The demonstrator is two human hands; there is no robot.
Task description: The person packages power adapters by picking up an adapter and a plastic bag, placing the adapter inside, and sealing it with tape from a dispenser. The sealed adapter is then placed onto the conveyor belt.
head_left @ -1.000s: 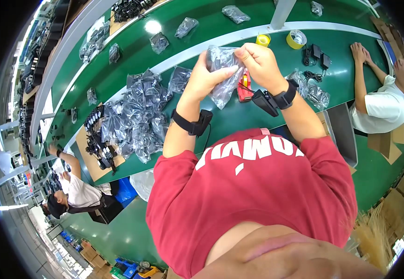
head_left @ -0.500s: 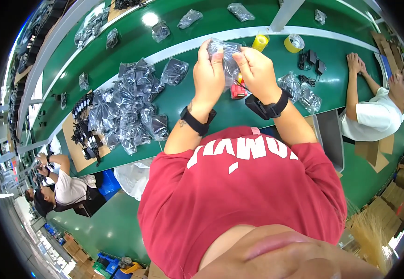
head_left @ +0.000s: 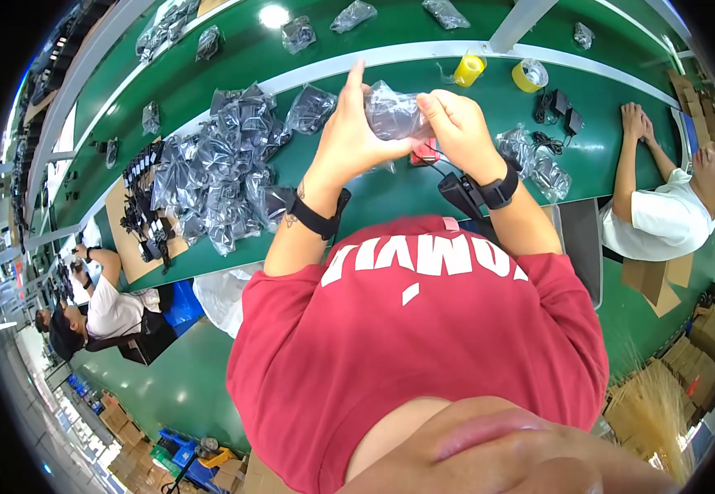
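A clear plastic bag with a dark power adapter [head_left: 394,114] in it is held up over the green bench. My right hand [head_left: 463,132] grips its right end between thumb and fingers. Against its left side rests my left hand [head_left: 345,136], with its fingers stretched upward and thumb spread out below the bag. Behind my right wrist a red object [head_left: 425,151] lies on the bench, partly hidden. A big heap of bagged adapters [head_left: 221,169] is left of my hands, with a single bagged adapter [head_left: 311,109] at its right edge.
Unbagged adapters with cords [head_left: 567,115] and a few bagged ones [head_left: 542,169] lie to the right, near yellow tape rolls [head_left: 530,75]. Black cabled adapters [head_left: 147,214] sit on cardboard at left. A metal rail [head_left: 390,54] separates the bench from a green belt carrying bagged pieces. Co-workers sit on both sides.
My left hand has loosened from its pinch, spread its fingers and moved slightly left. The bag has turned to lie more sideways, still in my right hand.
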